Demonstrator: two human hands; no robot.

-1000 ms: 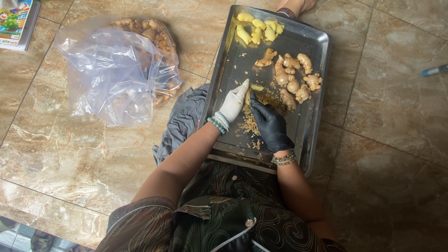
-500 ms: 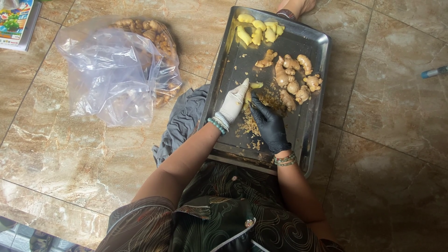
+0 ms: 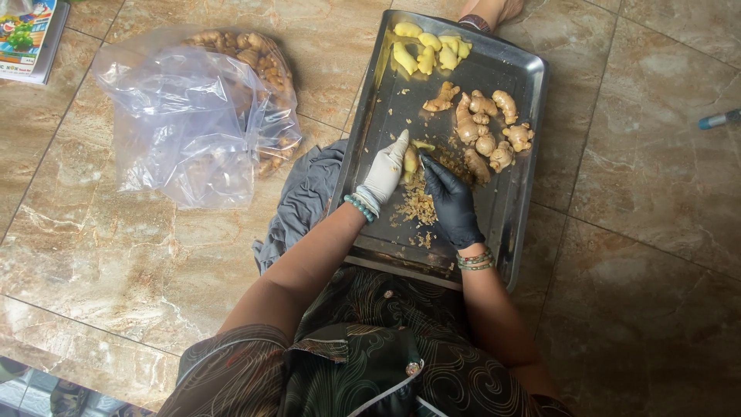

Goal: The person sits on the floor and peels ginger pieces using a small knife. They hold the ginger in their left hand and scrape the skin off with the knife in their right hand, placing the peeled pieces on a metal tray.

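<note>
Six or so peeled pieces [image 3: 428, 50] lie done; left hand [image 3: 386, 171] grips ginger [image 3: 411, 160], right hand [image 3: 450, 202] closed round a blade; unpeeled roots [image 3: 488, 127] remain.

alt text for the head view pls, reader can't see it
A person's left hand in a white glove and right hand in a black glove hold a ginger piece over a rectangular metal tray of unpeeled ginger, yellow peeled pieces and peelings, on a tiled floor.
</note>
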